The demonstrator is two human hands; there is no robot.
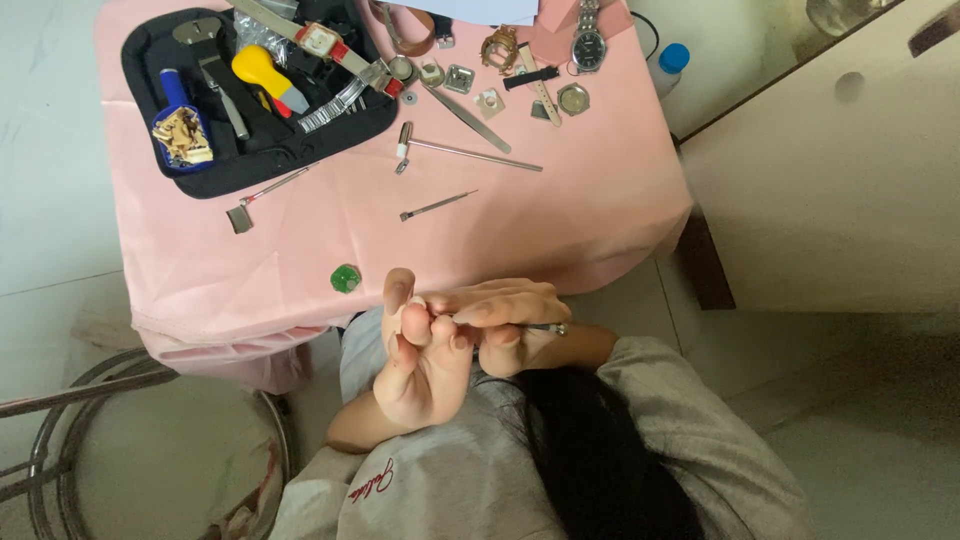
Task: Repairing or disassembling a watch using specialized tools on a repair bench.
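Observation:
My left hand (420, 370) is raised palm-up in front of my chest, its fingertips pinched together on a tiny part that the fingers mostly hide. My right hand (510, 310) lies right against it, fingers closed on a thin metal tool (553, 328) whose end sticks out to the right. Both hands hover just below the near edge of a table covered with a pink cloth (560, 220). A small green round piece (346, 278) sits on the cloth close to my left hand.
On the cloth lie a black tool case (150, 50) with yellow- and blue-handled tools, a small hammer (470, 153), tweezers (468, 117), a pin tool (437, 205), a silver wristwatch (588, 45) and several watch parts. A blue-capped bottle (670, 60) stands right; a metal frame (60, 400) stands lower left.

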